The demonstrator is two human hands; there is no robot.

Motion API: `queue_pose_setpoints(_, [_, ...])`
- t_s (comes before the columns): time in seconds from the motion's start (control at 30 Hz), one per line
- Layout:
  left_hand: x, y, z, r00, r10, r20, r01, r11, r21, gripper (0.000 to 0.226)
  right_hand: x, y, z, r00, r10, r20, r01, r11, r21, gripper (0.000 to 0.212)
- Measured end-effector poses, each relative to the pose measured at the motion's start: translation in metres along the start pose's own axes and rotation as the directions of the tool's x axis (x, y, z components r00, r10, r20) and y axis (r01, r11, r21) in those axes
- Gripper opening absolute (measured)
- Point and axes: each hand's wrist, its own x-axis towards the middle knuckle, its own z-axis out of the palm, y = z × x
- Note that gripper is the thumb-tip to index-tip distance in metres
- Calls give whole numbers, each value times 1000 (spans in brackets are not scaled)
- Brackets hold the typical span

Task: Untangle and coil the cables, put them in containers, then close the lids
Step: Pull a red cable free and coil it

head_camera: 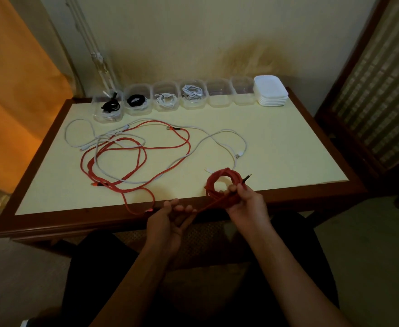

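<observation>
Far to the left of both hands, the loose tangle of red and white cables (132, 156) sprawls across the table (288, 147), and the red cable's free tail (137, 204) runs from it along the near edge toward the left hand (170, 218). That hand's fingers curl loosely around the strand, letting it feed through. Just to its right, the right hand (243, 204) pinches the red coil (222, 182) at its lower side, a dark plug (247, 178) sticking out above the fingers. To wind well, the left hand should probably keep light tension and guide each turn onto the coil at matching size, easing the tail free of the white cable rather than yanking. Beyond the right hand, two empty clear containers (231, 94) wait beside the stacked white lids (270, 94).
</observation>
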Motion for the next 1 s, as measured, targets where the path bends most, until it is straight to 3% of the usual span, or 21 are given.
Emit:
queue_pose_setpoints(0.1, [-2,-6,4,992,-114,-49,121,971,206,17,-3,1,9,999,33,10,-33,996,77,33])
queue_pose_setpoints(0.17, [-5,-8,3,990,-139,2,121,871,476,15,-6,1,16,999,44,17,-45,996,78,34])
queue_pose_setpoints(0.2, [-4,-9,0,992,-125,29,79,776,626,15,-8,0,19,998,59,20,-61,996,72,35])
queue_pose_setpoints(0.27, [4,-12,-12,995,-15,104,-83,486,870,18,-10,1,21,994,105,26,-106,993,53,35])
queue_pose_setpoints(0.33, [13,-14,-24,982,80,172,-185,208,961,26,-11,5,20,989,147,29,-147,989,-15,30])
queue_pose_setpoints(0.37, [15,-15,-28,975,103,198,-210,131,969,32,-11,8,18,986,164,24,-162,985,-63,29])
queue_pose_setpoints(0.43, [17,-16,-31,957,126,263,-275,93,957,38,-12,16,12,983,186,0,-184,974,-131,29])
queue_pose_setpoints(0.5, [12,-14,-28,942,110,316,-333,227,915,41,-13,23,8,978,208,-18,-208,967,-148,29])
queue_pose_setpoints(0.57, [8,-8,-25,943,60,326,-315,472,824,41,-14,29,5,973,227,-33,-229,963,-144,29])
queue_pose_setpoints(0.63, [8,-2,-23,952,-12,305,-220,668,711,34,-14,35,3,969,243,-42,-246,959,-142,32])
queue_pose_setpoints(0.77, [10,-6,-13,949,-181,257,59,906,420,31,-15,41,0,979,190,-69,-200,959,-200,23])
queue_pose_setpoints(0.83, [10,-10,-8,933,-290,214,271,956,112,31,-13,44,-2,985,124,-119,-151,956,-250,20])
queue_pose_setpoints(0.9, [13,-12,-5,927,-343,152,357,931,-79,36,-12,48,-6,985,58,-164,-111,934,-340,20])
queue_pose_setpoints(1.0, [11,-13,1,933,-320,162,311,947,79,53,-14,51,-16,987,-22,-161,-66,851,-521,22])
